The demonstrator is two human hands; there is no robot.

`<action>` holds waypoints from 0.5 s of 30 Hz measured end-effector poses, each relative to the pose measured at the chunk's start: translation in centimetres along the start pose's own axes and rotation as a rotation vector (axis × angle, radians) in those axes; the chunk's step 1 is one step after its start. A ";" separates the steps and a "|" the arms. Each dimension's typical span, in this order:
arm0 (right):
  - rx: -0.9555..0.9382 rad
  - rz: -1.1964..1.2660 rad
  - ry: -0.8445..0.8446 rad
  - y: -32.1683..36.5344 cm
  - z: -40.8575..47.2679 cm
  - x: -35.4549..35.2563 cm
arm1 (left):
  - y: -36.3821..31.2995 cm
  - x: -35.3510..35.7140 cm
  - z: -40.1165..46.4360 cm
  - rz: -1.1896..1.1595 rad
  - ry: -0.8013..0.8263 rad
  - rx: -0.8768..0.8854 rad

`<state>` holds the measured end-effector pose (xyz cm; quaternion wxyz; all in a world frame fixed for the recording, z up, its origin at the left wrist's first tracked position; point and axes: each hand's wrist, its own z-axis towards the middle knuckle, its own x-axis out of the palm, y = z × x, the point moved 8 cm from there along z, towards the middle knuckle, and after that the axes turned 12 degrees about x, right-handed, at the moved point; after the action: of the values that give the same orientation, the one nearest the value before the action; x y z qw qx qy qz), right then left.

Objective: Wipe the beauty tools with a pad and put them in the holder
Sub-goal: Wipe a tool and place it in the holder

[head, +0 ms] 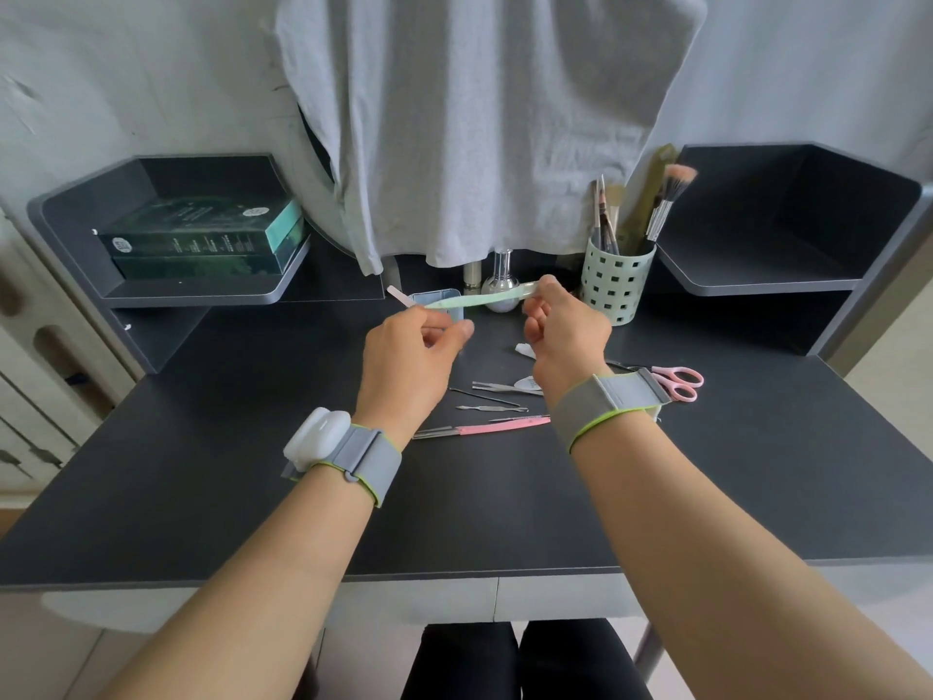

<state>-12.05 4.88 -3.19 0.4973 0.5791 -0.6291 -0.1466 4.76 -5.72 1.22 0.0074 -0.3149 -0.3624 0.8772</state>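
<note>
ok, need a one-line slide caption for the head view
Both hands, left and right, hold a mint-green tool above the dark desk, near the perforated holder.

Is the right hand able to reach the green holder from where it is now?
Probably yes. The right hand is raised just left of the holder, with nothing between them, but it grips the green tool together with the left hand.

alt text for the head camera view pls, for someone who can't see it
Over a dark desk, a person's left hand and right hand hold a mint-green tool between them. Behind stands a perforated holder with brushes; pink scissors and thin metal tools lie on the desk.
</note>
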 end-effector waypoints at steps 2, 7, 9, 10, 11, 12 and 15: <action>0.055 0.040 0.009 -0.7 0.1 0.0 | -0.4 -0.3 0.2 -0.042 -0.035 0.005; 0.145 0.099 0.043 -2.2 0.3 0.2 | -1.4 -0.8 0.6 -0.066 -0.105 0.056; 0.159 0.093 0.050 -2.5 0.3 0.4 | -1.5 -1.0 0.6 -0.076 -0.125 0.065; 0.163 0.088 0.055 -2.6 0.3 0.5 | -1.6 -1.1 0.6 -0.079 -0.134 0.068; 0.167 0.082 0.062 -2.7 0.3 0.6 | -1.7 -1.2 0.7 -0.079 -0.140 0.070; 0.170 0.073 0.071 -2.7 0.2 0.8 | -1.8 -1.3 0.7 -0.079 -0.146 0.072; 0.164 0.013 0.105 -2.7 0.1 1.2 | -2.0 -1.7 0.9 -0.088 -0.165 0.072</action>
<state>-10.36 2.96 -4.78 0.4815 0.6207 -0.6158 -0.0606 5.15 -5.24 3.89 0.0273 -0.2252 -0.3433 0.9114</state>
